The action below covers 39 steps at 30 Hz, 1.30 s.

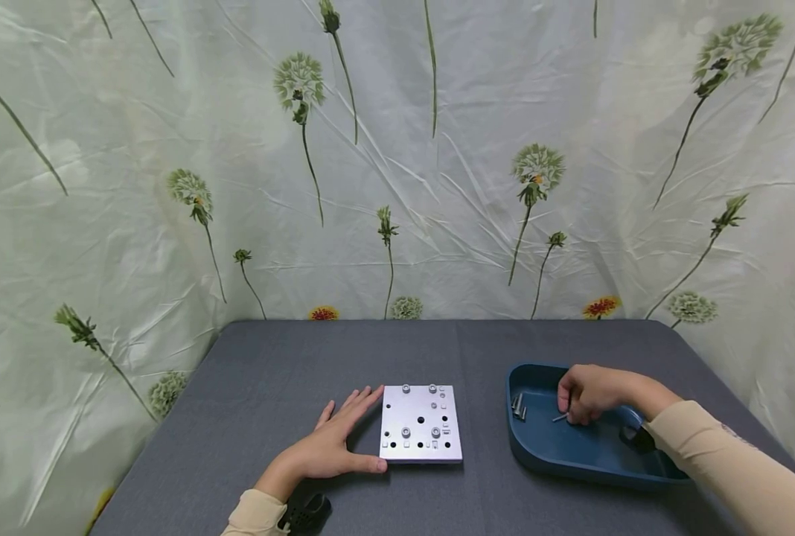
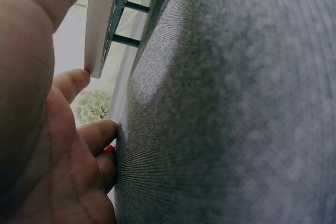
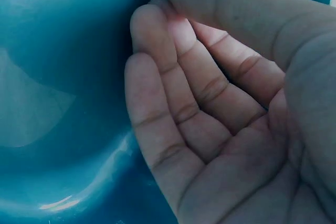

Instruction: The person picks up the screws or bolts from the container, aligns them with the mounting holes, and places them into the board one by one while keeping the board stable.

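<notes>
On the gray worktop (image 1: 270, 372), you spread your left hand (image 1: 333, 447), fingers extended, with thumb and a fingertip touching the left side of a silver plate (image 1: 404, 409) near the center. At right, you pinch a slim metal pin (image 1: 560, 418) with your right hand (image 1: 595, 391) inside a blue tray (image 1: 538, 450); screws (image 1: 519, 407) lie toward its left wall. Flower-print cloth (image 1: 438, 186) hangs on the far side.
</notes>
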{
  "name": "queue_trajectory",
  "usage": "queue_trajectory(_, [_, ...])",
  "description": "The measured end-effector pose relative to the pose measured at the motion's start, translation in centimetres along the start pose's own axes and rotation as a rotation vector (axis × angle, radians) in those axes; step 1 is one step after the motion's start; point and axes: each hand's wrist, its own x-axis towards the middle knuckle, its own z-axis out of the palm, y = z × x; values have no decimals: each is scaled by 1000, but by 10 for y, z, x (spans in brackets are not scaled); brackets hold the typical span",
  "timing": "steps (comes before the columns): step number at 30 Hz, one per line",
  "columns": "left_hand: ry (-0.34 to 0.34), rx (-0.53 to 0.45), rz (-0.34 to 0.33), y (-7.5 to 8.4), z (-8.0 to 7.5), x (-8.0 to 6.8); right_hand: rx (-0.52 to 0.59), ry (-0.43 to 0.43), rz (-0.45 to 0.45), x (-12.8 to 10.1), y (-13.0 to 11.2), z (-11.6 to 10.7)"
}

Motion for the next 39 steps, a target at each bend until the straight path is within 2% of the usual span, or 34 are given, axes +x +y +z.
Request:
queue_trajectory(7, [-13,11,-13,-1,-1,0,-69,36,63,1,-4,7])
queue_trajectory(10, [-12,16,-18,0,-1,0,-78,40,60,1,-4,8])
queue_trajectory(39, [9,14,-9,0,1,0,-5,56,75,-4,1,10])
